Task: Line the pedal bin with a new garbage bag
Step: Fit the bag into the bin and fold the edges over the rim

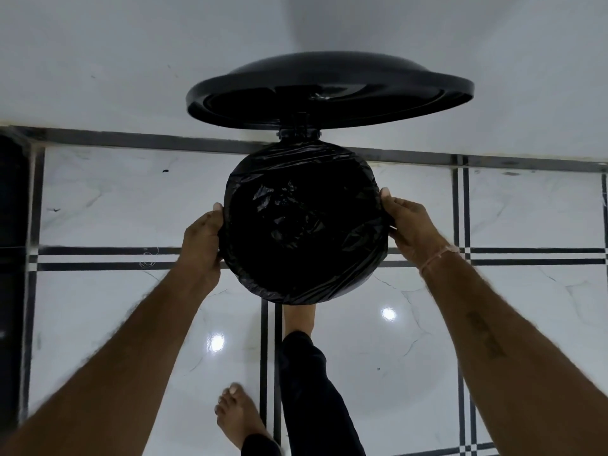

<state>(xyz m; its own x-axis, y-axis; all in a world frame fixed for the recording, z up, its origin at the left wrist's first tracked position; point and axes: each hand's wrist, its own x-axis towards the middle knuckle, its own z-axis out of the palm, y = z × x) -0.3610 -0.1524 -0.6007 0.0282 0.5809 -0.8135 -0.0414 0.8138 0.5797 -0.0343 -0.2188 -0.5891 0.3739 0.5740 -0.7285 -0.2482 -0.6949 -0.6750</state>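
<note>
A round black pedal bin stands on the floor below me, its lid [329, 90] swung up and back against the wall. A black garbage bag [302, 222] lines the bin, with its edge folded over the rim all the way round. My left hand [202, 240] grips the bag's folded edge at the left side of the rim. At the right side, my right hand [411, 228] clasps the edge the same way. One foot [299, 317] reaches under the bin's front, where the pedal itself is hidden.
The floor [394, 340] is glossy white tile with dark stripes. A white wall [131, 60] rises right behind the bin. My other bare foot [238, 419] stands near the bottom centre. A dark object [11, 209] fills the left edge.
</note>
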